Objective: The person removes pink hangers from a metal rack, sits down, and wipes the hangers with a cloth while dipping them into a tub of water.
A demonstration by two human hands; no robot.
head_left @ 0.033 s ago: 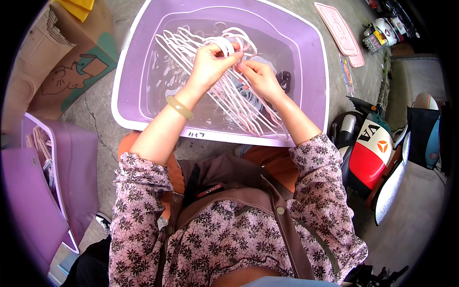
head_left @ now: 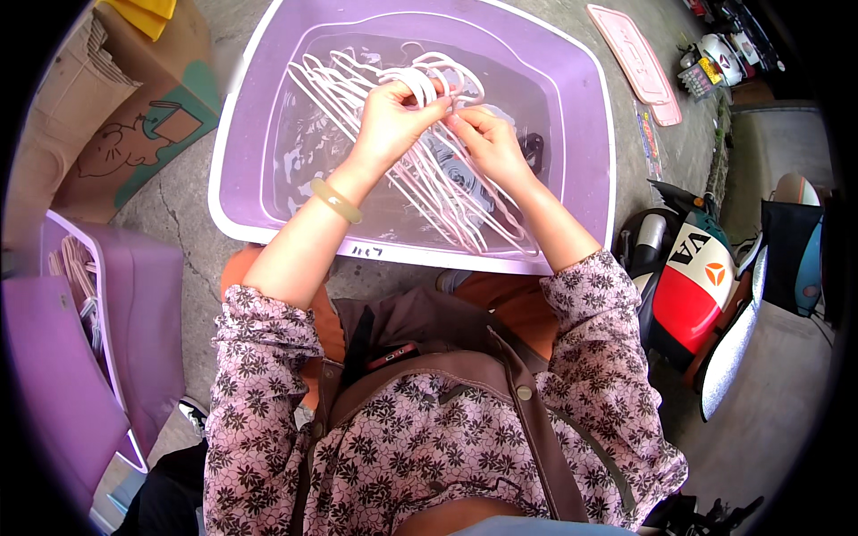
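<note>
A bundle of several thin white and pinkish clothes hangers (head_left: pixel 433 201) hangs over the large purple tub (head_left: pixel 572 107), which has a white rim and water in it. My left hand (head_left: pixel 399 112), with a pale bangle (head_left: pixel 336 201) on its wrist, is closed around the hangers near their hooks (head_left: pixel 442 67). Right beside it, the fingertips of my right hand (head_left: pixel 487 138) pinch a hanger at the neck. The hangers' long bars spread down towards the near rim. A dark object (head_left: pixel 534 147) lies in the tub, partly behind my right hand.
To the left stand a cardboard box (head_left: pixel 134 134) and a purple bin (head_left: pixel 143 304) with more hangers inside. A pink lid (head_left: pixel 633 58) lies on the ground at the far right. Nearer on the right is a red, white and black motorbike part (head_left: pixel 688 299).
My right hand has shifted very slightly at the hanger necks. The hanger bars have swung a little, and the water's ripples differ. My left hand keeps its grip.
</note>
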